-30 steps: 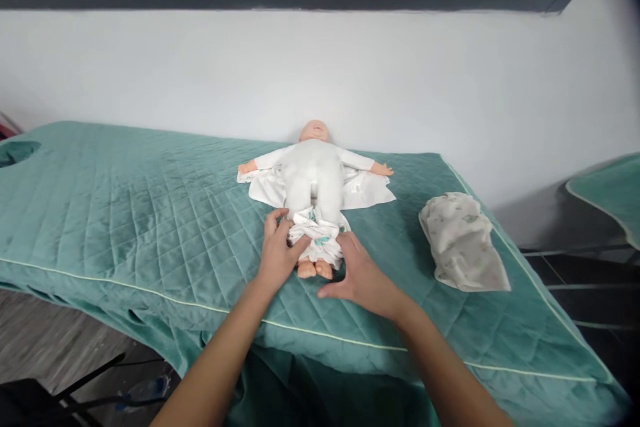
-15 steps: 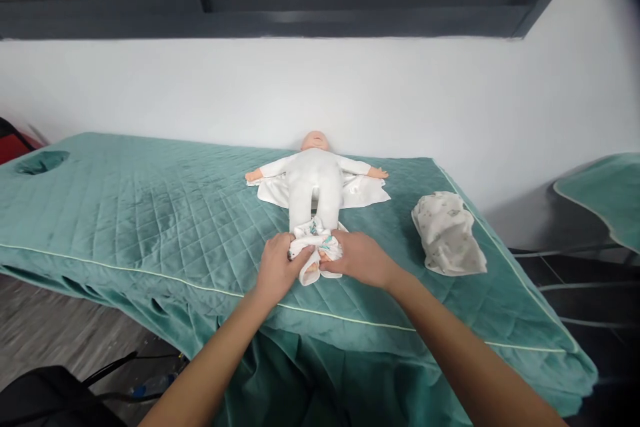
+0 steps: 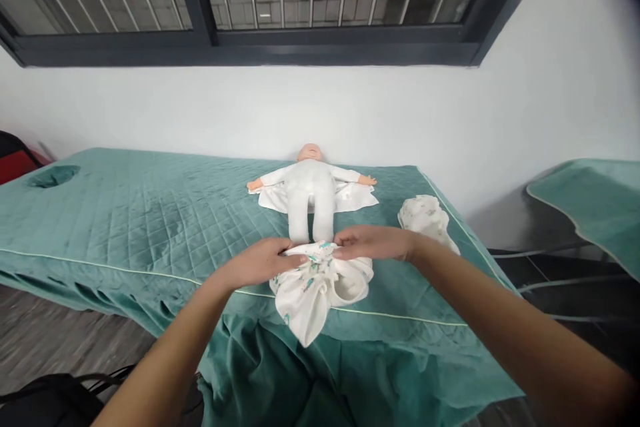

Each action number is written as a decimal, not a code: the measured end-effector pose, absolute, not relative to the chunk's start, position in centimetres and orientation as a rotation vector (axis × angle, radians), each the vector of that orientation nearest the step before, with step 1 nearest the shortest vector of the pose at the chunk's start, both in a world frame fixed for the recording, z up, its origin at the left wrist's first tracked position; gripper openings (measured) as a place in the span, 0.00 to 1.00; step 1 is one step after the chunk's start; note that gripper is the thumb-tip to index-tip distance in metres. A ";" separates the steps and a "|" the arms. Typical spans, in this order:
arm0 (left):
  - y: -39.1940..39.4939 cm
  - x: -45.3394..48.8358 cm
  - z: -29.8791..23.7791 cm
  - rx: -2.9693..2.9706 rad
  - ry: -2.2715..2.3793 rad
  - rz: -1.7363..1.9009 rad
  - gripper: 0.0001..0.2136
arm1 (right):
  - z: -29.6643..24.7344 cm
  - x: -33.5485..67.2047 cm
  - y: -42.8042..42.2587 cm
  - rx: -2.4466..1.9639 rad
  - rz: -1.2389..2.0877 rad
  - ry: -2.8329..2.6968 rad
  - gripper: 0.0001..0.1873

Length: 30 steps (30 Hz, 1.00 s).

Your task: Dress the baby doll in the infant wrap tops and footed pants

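Observation:
A baby doll (image 3: 310,185) with a white cloth body lies on its back, arms spread, its head toward the wall. White baby pants (image 3: 311,293) with a small green print hang bunched at the ends of its legs and hide its feet. My left hand (image 3: 267,260) pinches the left side of the pants' upper edge, thumb on top. At the right side of that edge, my right hand (image 3: 365,242) has its fingers closed on the fabric. Whether the feet are inside the pants I cannot tell. White fabric (image 3: 273,197) is spread beneath the doll's arms and back.
A green quilted massage bed (image 3: 165,213) with a face hole (image 3: 54,176) stands against the white wall. To the right lies a crumpled white printed cloth (image 3: 425,219). Another green-covered surface (image 3: 595,200) is at far right. A dark window frame (image 3: 345,53) is above.
The pants were gathered tightly round the doll's feet; now they are fuller and hang toward me over the bed's edge. Both hands have moved apart. The view has shifted slightly.

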<state>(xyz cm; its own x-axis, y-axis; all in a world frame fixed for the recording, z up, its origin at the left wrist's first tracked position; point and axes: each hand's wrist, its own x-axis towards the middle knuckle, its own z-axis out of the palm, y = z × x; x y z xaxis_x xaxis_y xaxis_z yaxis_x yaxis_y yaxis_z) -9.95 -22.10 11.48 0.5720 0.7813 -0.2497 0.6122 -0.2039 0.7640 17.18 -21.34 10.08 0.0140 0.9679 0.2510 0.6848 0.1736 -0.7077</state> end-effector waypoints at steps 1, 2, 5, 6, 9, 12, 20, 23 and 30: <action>-21.9 -10.2 12.9 1.976 1.115 0.182 0.22 | 10.6 16.9 -21.1 -1.576 0.484 -1.706 0.23; -21.6 -10.5 14.4 2.039 1.096 0.127 0.22 | 11.1 16.6 -20.7 -1.577 0.468 -1.675 0.24; -20.5 -10.9 19.8 2.149 1.053 0.041 0.21 | 13.7 16.4 -18.7 -1.583 0.415 -1.597 0.28; -20.2 -10.9 21.8 2.175 1.077 0.057 0.19 | 15.1 16.7 -17.9 -1.591 0.396 -1.576 0.29; -20.3 -10.4 27.5 2.304 1.198 0.285 0.16 | 21.2 17.6 -16.4 -1.657 0.335 -1.521 0.34; -21.8 -9.7 32.1 2.484 1.236 0.556 0.25 | 28.8 16.9 -17.9 -1.735 0.281 -1.532 0.41; -23.0 -11.8 34.7 2.662 1.031 1.184 0.16 | 37.5 13.1 -25.3 -1.474 0.788 -2.468 0.25; -21.2 -12.7 33.2 2.491 1.059 1.353 0.12 | 34.9 13.3 -24.0 -1.448 0.798 -2.395 0.20; -14.0 -12.0 24.7 2.451 1.311 1.514 0.04 | 22.1 8.2 -16.1 -1.237 0.940 -2.073 0.21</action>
<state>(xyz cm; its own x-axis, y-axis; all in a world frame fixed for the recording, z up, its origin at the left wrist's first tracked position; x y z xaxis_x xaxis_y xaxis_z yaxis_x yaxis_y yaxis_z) -11.96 -13.95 24.65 0.1995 0.6303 0.7503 0.6527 -0.6566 0.3780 8.23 -16.12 22.14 -0.4294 0.8977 0.0984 0.5176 0.3339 -0.7878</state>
